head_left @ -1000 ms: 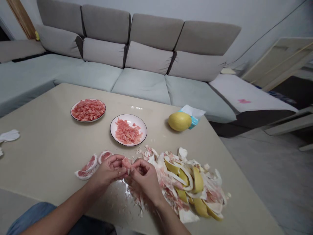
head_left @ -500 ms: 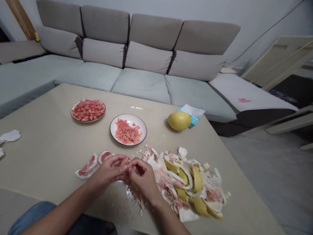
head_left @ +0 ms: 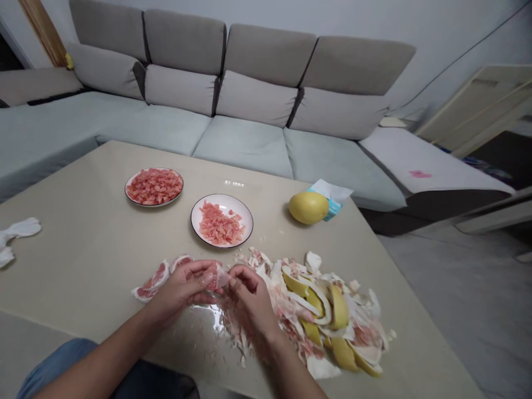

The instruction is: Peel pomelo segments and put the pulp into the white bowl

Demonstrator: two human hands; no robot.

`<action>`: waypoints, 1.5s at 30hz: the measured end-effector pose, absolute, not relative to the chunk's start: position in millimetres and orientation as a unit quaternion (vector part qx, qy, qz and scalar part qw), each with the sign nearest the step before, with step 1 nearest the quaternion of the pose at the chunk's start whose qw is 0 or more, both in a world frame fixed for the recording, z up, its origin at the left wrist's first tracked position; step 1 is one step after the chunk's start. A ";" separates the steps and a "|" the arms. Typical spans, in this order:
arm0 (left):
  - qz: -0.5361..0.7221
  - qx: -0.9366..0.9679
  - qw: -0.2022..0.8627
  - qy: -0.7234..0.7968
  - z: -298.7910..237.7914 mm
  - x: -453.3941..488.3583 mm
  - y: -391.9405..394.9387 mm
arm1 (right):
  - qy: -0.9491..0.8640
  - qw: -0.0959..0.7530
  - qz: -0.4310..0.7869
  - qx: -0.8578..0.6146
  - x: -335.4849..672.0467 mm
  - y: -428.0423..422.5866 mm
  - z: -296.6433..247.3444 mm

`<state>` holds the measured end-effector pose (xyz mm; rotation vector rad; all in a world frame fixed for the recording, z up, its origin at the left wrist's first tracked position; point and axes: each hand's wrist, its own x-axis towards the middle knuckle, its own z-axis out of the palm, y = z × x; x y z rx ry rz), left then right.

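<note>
"Left hand (head_left: pixel 185 288) first: what is it doing?"

"Gripping, with the thumb on the near side and the fingers curled behind. The right hand (head_left: pixel 251 296) is bent as well, thumb and index finger pinched together at the pale end of what the left one grips."

"Now go from the biggest down."

"A grey fabric sofa with pale blue-green seats (head_left: pixel 245 141) lines the far side. Before it stands a glossy cream table (head_left: pixel 95 238). On that, beside the right hand, spreads a loose heap of yellow peel, white pith and pinkish skins (head_left: pixel 338 310). Beyond the hands sit two dark-rimmed white plates: the nearer round plate (head_left: pixel 238 206) is partly covered with pink flesh pieces, the farther round plate (head_left: pixel 130 180) heaped with them."

"Smaller?"

"A smooth, whole yellow fruit (head_left: pixel 308 208) near the far right, and some white-edged pink fruit segments (head_left: pixel 155 280) just beyond the left hand, partly hidden."

"And the thing being held?"

"A small pink citrus wedge with filmy pale skin (head_left: pixel 216 276), between the two hands, nearer to us than the plates. It looks rosy on its left part and whitish, almost translucent, on its right."

"Which way does it point?"

"Its narrow pale end points at the right fingertips. The long axis seems to run sideways, hand to hand, but fingers cover part of it, so I can't judge its exact tilt."
</note>
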<state>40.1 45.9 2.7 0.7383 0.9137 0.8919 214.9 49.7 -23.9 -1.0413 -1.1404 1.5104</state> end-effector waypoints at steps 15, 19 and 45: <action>0.449 0.364 0.687 0.440 -5.9 47.2 47.9 | -0.524 0.467 0.512 -0.495 208.4 47.4 -16.4; 0.445 0.344 0.692 0.452 -4.8 46.7 47.2 | -0.564 0.478 0.457 -0.495 209.6 47.0 -13.9; 0.414 0.280 0.766 0.403 6.6 20.3 54.9 | -0.614 0.533 0.176 -0.555 242.3 64.8 -2.3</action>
